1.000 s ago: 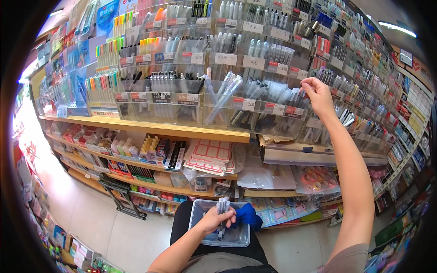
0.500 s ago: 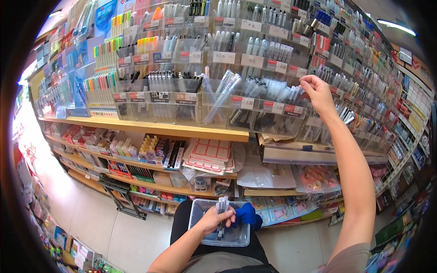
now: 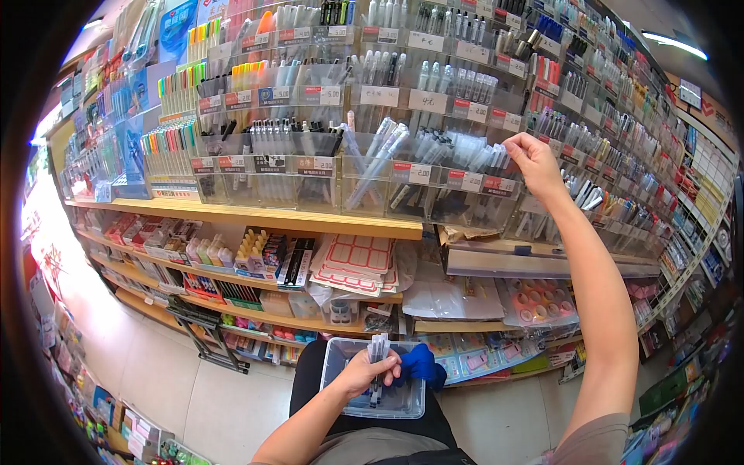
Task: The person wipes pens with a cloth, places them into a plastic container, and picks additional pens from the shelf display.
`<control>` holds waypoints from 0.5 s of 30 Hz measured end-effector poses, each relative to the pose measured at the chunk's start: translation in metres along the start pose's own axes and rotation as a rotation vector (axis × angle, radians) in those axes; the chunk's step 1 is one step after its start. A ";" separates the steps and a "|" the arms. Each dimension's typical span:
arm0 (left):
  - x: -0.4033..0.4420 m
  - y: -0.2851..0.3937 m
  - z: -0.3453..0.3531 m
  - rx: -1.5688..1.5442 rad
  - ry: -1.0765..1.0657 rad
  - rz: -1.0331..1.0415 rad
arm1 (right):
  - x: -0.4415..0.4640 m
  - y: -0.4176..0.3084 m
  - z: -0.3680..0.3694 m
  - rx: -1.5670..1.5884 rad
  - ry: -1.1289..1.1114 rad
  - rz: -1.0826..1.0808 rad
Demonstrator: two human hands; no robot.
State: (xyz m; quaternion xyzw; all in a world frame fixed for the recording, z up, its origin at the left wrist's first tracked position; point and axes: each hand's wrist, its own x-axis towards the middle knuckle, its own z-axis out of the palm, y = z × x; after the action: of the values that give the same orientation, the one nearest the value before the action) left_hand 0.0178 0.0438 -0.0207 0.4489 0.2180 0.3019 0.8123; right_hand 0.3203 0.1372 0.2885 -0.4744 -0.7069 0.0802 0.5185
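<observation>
My left hand (image 3: 372, 372) is closed around a bundle of clear-barrelled pens (image 3: 378, 349), held upright over a clear plastic bin (image 3: 335, 358) on my lap. Blue cloth (image 3: 419, 364) hangs over the bin's right side, beside my left fingers. My right hand (image 3: 536, 164) is raised to the pen rack, thumb and forefinger pinched together at the right end of a compartment of pale-capped pens (image 3: 477, 151). Its fingertips meet the pen ends there; whether a pen is between them is too small to tell.
A tiered clear acrylic rack (image 3: 271, 186) full of pens with price tags rises ahead. Below it runs a wooden shelf edge (image 3: 310, 220), with label sheets (image 3: 353, 260) and boxed stationery underneath. A black folded metal stand (image 3: 205, 337) leans at the lower left.
My right hand has moved slightly left and down, its fingertips now at the pale-capped pens. My left hand and the pens in it have stayed in place.
</observation>
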 end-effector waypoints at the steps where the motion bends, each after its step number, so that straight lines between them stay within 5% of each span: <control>1: 0.000 0.000 0.000 0.002 0.003 -0.002 | 0.000 -0.001 0.000 -0.020 0.001 -0.005; 15: -0.002 0.000 -0.001 -0.013 -0.011 0.002 | -0.004 -0.010 0.001 -0.119 -0.019 -0.054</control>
State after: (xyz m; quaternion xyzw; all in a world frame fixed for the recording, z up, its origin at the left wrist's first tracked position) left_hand 0.0160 0.0432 -0.0211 0.4453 0.2109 0.3016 0.8162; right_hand 0.3137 0.1292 0.2912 -0.4844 -0.7279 0.0287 0.4845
